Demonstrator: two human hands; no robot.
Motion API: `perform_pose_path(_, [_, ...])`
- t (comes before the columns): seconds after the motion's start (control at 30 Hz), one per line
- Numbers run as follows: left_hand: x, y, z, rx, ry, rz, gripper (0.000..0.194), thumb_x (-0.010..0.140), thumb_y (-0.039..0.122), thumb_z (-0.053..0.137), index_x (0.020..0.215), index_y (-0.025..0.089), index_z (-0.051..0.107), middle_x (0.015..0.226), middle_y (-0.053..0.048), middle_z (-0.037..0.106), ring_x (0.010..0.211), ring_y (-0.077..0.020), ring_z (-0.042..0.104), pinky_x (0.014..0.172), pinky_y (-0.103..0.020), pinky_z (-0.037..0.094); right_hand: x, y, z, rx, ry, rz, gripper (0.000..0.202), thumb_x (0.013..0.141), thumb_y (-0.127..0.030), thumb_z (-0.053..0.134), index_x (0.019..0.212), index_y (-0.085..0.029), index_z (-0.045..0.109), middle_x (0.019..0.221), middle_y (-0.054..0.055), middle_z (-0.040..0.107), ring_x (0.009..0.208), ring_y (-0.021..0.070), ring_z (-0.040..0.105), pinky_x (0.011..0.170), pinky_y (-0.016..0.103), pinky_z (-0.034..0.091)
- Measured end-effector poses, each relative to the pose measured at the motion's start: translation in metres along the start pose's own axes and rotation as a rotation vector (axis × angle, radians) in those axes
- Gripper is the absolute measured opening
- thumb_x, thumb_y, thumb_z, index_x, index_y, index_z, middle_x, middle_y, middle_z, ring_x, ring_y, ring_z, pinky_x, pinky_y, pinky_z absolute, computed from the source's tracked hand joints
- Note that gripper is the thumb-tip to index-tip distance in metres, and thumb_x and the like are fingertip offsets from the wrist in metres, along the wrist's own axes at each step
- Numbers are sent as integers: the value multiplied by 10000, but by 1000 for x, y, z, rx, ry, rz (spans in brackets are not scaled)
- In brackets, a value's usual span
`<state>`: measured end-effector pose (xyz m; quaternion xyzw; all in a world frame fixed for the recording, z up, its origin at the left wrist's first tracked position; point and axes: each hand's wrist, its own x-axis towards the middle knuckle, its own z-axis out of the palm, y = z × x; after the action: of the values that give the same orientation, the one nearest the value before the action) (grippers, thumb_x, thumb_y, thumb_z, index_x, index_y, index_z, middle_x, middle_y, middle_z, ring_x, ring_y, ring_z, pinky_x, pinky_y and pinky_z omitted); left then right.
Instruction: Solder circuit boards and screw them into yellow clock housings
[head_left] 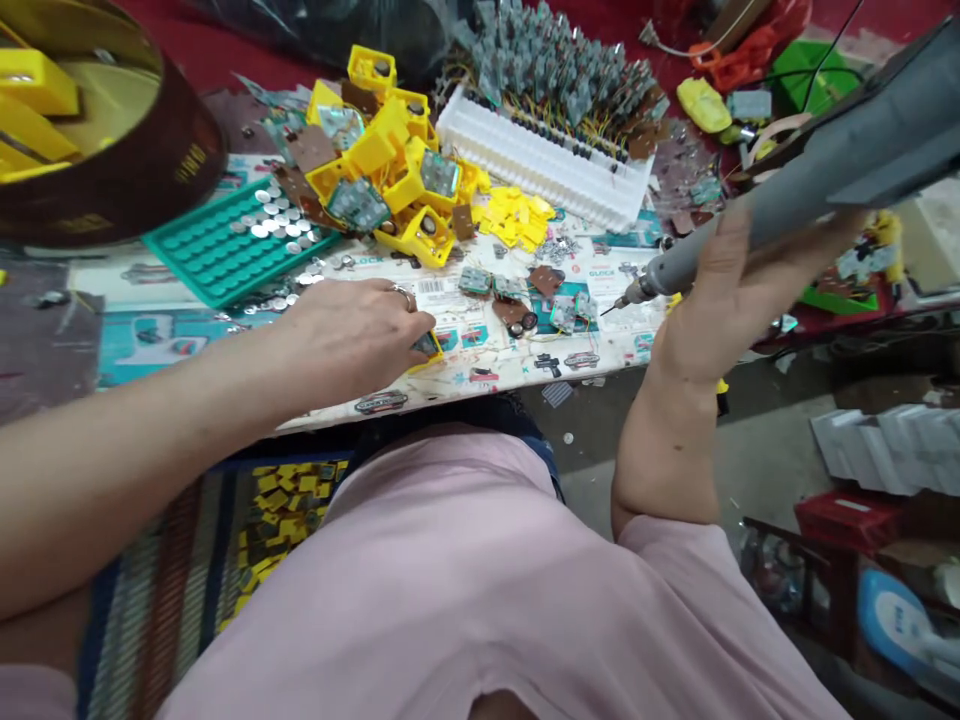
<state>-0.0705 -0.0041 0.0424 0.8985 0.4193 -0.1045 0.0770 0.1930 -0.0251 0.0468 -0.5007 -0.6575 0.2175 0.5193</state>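
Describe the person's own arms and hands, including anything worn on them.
The left hand is ungloved, with a silver-coloured ring on one finger. The right hand is ungloved too, with no ring visible. A plain, short, pale pink sleeve leaves the right forearm bare.

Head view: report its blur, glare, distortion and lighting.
In the head view, the right hand and power screwdriver look soft, perhaps from motion; in the head view, silver discs glint brightly; in the head view, wide-angle stretch seems to enlarge the screwdriver toward the upper right corner; in the head view, the floor looks dimmer than the tabletop.
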Motion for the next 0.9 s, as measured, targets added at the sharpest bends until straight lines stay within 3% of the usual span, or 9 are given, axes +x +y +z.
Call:
perform_pose_path(0.07, [3,5,-6,127,-122,11,248,909,235,509,1011,174,727,960,-121,735,960,-294,684,760,-348,478,-19,-3,9,-93,-87,-65,313,918,-498,600,1111,-266,682,1055,78,701,1060,230,668,837,370,572])
perform_pose_path(0.13, [4,11,-10,189,-162,6,257,918,202,468,995,163,711,942,-132,730,957,-303,683,729,-338,467,-37,-4,19,-177,-183,-132,328,917,-480,608,1154,-265,678,1086,85,703,1074,235,661,876,394,565])
perform_pose_path(0.23, [2,17,-11,213,-124,-16,283,917,141,419,1000,157,689,898,-125,728,944,-292,692,686,-306,449,-55,5,37,-228,-291,-217,307,940,-425,585,1176,-252,679,1097,86,717,1074,223,660,945,410,542])
perform_pose_path(0.33, [-3,14,-6,192,-93,-51,336,937,153,386,1135,161,658,943,-115,739,922,-287,706,657,-299,443,-58,19,61,-262,-395,-304,384,950,-412,575,1264,-200,635,1191,111,708,1140,226,636,1020,415,505])
perform_pose_path(0.5, [-19,-1,7,99,129,-136,349,973,380,438,1121,178,681,1139,-101,723,1002,-277,698,695,-312,481,-49,26,94,-341,-559,-299,737,900,-520,617,1492,-132,409,1429,162,571,1323,280,521,1114,445,417])
perform_pose_path(0.63, [-25,-4,14,111,130,-60,340,944,408,490,1034,173,719,1034,-90,744,963,-275,693,729,-343,498,-41,20,102,-385,-681,-252,834,892,-455,642,1558,-119,268,1366,138,625,1266,271,570,1054,399,436])
perform_pose_path(0.9, [-28,5,20,111,190,11,315,919,331,489,1040,152,718,1111,-122,718,988,-276,676,785,-368,512,-40,11,103,-456,-698,-172,718,924,-395,568,1537,-115,319,1295,112,676,1184,270,612,1020,405,413])
